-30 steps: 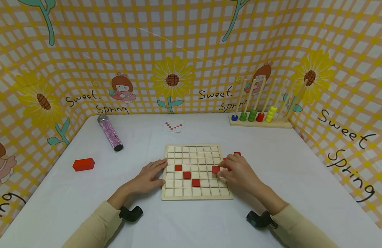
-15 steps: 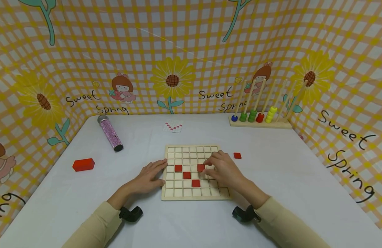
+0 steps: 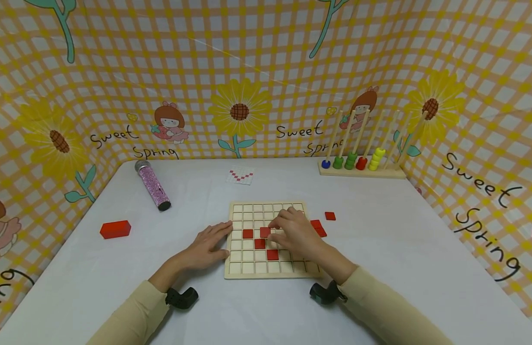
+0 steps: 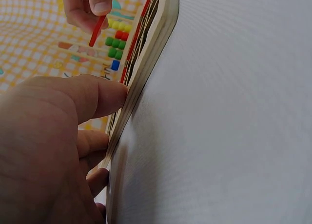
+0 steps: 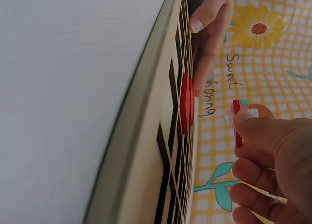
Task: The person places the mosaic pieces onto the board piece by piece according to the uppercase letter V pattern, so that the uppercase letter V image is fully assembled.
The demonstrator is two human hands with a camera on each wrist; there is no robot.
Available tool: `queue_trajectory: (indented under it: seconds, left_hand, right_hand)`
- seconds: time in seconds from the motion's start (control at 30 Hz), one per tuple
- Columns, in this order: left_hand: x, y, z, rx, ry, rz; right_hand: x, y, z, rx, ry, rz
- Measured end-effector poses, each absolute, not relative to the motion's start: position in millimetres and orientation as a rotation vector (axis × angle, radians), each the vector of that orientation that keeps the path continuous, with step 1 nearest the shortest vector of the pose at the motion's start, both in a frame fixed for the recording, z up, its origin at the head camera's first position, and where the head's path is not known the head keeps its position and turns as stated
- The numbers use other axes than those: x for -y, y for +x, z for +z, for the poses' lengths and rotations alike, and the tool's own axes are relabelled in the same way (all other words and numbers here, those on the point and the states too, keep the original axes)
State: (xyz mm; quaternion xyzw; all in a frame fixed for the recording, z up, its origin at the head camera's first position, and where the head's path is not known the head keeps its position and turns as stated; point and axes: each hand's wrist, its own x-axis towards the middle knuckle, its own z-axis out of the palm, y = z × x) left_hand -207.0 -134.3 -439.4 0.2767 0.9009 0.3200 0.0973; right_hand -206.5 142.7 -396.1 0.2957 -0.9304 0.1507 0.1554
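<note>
A light wooden grid board (image 3: pixel 272 276) lies flat on the white table. Three square red tiles sit in its cells along a diagonal, among them an upper-left tile (image 3: pixel 248 234), a middle tile (image 3: pixel 259 244) and a lower tile (image 3: pixel 272 255). My right hand (image 3: pixel 298 235) pinches another red tile (image 3: pixel 265 232) between thumb and finger, over the board's middle. The right wrist view shows this held tile (image 5: pixel 237 124) edge-on, raised off the board. My left hand (image 3: pixel 207 247) rests at the board's left edge, its thumb (image 4: pixel 112 97) and fingertips touching the rim.
Loose red tiles (image 3: pixel 318 228) lie just right of the board, with a single one (image 3: pixel 330 216) farther out. A patterned card (image 3: pixel 241 175) lies behind. Left are a glittery microphone (image 3: pixel 154 187) and a red block (image 3: pixel 115 229); a bead counting rack (image 3: pixel 362 171) stands back right.
My right hand has carried the pinched red tile leftward from the board's right side to its middle, uncovering the loose tiles at the right. The left hand has stayed in place.
</note>
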Motion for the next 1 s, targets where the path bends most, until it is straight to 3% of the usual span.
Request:
queue_trajectory:
  seconds: [1.0]
  left_hand:
    - [134,-207,-439,-2.659,0.814,0.954]
  right_hand:
    - [-107,-224,-401,2.695,0.895,0.42]
